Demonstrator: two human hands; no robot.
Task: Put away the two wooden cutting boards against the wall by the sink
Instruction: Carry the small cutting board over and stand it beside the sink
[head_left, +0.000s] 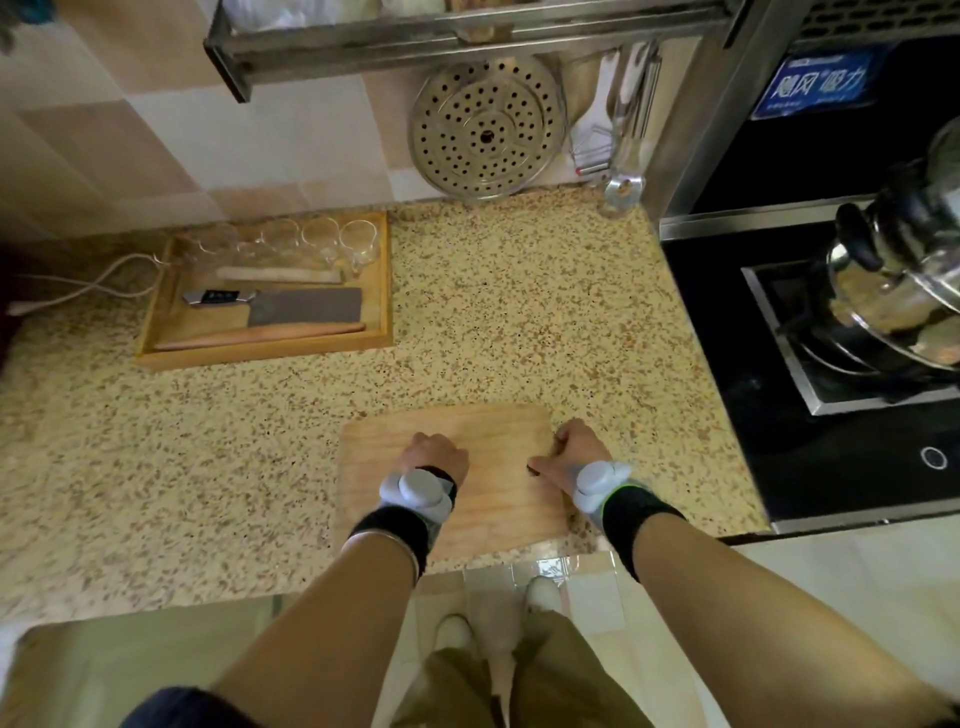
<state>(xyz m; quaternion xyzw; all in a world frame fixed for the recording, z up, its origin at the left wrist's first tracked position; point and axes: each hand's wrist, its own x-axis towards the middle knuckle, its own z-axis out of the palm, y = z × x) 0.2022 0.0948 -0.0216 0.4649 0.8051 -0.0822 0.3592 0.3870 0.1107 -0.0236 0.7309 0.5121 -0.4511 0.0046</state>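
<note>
One light wooden cutting board (496, 519) lies flat on the speckled counter (519, 312), close to its front edge. My left hand (434, 457) rests on the board's top near the middle, knuckles up and fingers curled under. My right hand (571, 452) is at the board's right edge, fingers wrapped over that edge and thumb lying on the top face. I see only this one board; whether another lies beneath it is hidden. No sink is in view.
A wooden tray (270, 356) at the back left holds a cleaver (306, 306), a rolling pin (260, 335) and several glasses (322, 239). A perforated steamer plate (485, 127) leans on the tiled wall. To the right, a steel pot (893, 291) sits on the black stove (857, 467).
</note>
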